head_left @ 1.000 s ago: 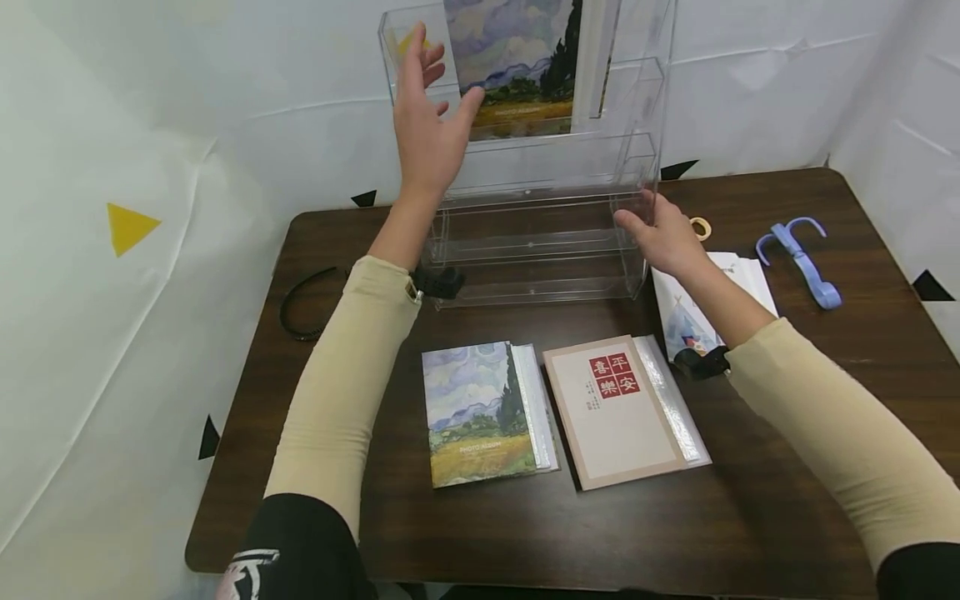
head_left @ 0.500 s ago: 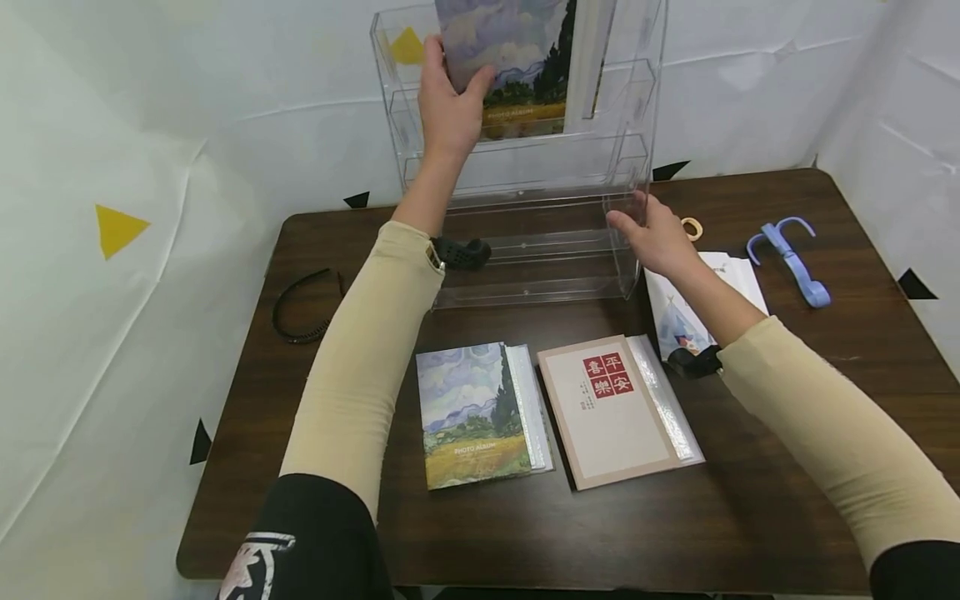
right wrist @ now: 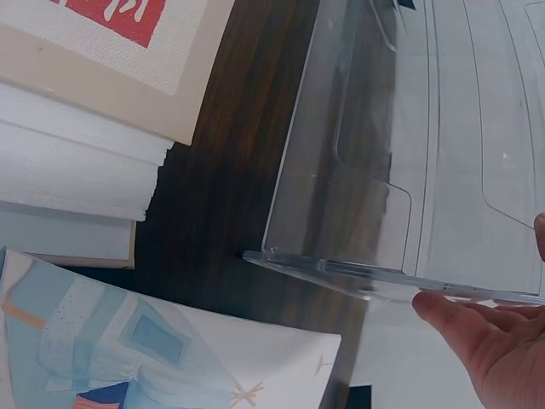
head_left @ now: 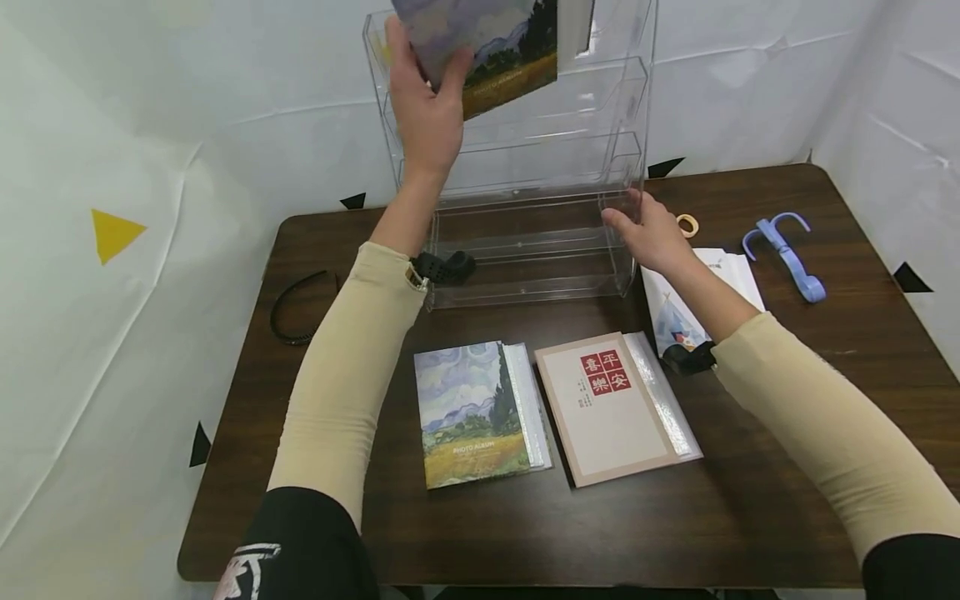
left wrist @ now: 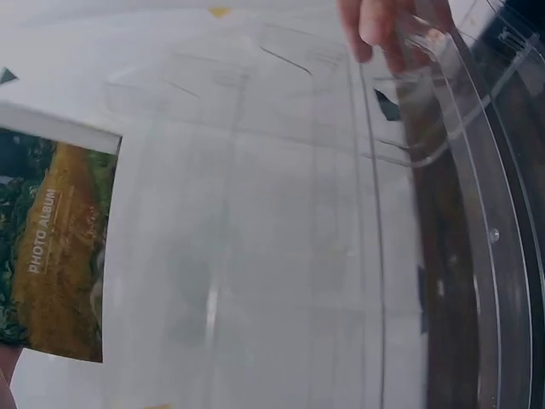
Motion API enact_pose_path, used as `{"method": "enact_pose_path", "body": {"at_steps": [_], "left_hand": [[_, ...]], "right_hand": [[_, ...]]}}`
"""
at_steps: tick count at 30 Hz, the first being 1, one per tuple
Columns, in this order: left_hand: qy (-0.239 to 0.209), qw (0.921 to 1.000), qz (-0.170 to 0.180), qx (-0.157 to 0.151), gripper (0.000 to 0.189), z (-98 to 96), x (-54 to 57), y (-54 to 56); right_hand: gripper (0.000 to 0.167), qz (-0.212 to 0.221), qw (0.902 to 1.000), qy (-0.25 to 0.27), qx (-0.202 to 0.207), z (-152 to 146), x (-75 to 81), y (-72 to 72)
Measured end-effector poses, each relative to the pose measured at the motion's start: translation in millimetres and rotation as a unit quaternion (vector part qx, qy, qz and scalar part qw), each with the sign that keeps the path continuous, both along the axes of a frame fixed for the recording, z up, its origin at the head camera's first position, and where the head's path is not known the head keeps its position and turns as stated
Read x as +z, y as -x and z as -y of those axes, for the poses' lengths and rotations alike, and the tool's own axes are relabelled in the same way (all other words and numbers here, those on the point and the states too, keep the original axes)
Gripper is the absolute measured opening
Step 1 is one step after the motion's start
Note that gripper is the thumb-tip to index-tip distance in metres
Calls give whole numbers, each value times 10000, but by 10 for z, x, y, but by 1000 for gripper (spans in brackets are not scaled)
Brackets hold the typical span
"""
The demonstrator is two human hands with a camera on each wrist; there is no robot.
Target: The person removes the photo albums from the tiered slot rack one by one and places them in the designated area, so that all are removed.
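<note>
My left hand grips the lower left corner of a photo album with a painted landscape cover. The album is tilted at the upper tiers of a clear plastic rack; its top runs out of the head view. In the left wrist view, the album's lower part shows at the left, apart from the lower tiers. My right hand holds the rack's right side, thumb on the near side and fingers partly hidden behind the clear wall. The right wrist view has the thumb against the rack's side panel.
On the dark table lie a second landscape album, a beige album with red characters and a white illustrated booklet. A blue hook-shaped holder and a tape roll lie right, a black headband left.
My left hand has taken hold of the album and lifted it, so its lower edge now tilts. The right hand stays on the rack's side.
</note>
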State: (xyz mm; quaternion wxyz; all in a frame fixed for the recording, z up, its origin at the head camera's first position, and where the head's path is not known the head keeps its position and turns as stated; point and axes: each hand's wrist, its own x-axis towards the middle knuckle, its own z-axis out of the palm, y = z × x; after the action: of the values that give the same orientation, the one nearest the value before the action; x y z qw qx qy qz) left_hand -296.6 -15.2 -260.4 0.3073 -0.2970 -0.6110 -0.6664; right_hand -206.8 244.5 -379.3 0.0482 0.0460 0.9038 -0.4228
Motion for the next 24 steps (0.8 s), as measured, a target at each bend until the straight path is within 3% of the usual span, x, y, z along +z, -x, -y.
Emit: {"method": "enact_pose_path", "body": {"at_steps": [3, 5, 8, 11, 16, 18, 20, 22, 24], "left_hand": [[-433, 9978, -430, -272, 37, 173, 80, -184], [-470, 9963, -664, -276, 29, 339, 95, -345], [-496, 9970, -545, -216, 25, 632, 42, -675], [-459, 9988, -117, -122, 24, 985, -171, -1007], [-175, 9948, 979, 220, 32, 1619, -681, -1559], [-75, 9874, 1543, 346, 36, 1858, -850, -1786], [59, 9745, 2174, 557, 36, 2087, -986, -1988], [165, 9536, 2896, 803, 35, 2302, -1093, -2159], [322, 9248, 3634, 1075, 34, 2491, -1185, -2290]], "right_hand": [[77, -12, 10000, 6, -6, 6, -1, 11], [77, 0, 10000, 5, -18, 6, -2, 14], [78, 32, 10000, 3, -34, 2, -1, 12], [79, 49, 10000, -13, -40, -10, 1, 6], [79, 64, 10000, 3, -35, -32, 5, -22], [79, 77, 10000, 16, -31, -43, 5, -38], [79, 88, 10000, 24, -23, -57, 5, -51], [80, 107, 9999, 30, -21, -62, 11, -59], [80, 119, 9999, 26, -17, -60, 16, -61]]}}
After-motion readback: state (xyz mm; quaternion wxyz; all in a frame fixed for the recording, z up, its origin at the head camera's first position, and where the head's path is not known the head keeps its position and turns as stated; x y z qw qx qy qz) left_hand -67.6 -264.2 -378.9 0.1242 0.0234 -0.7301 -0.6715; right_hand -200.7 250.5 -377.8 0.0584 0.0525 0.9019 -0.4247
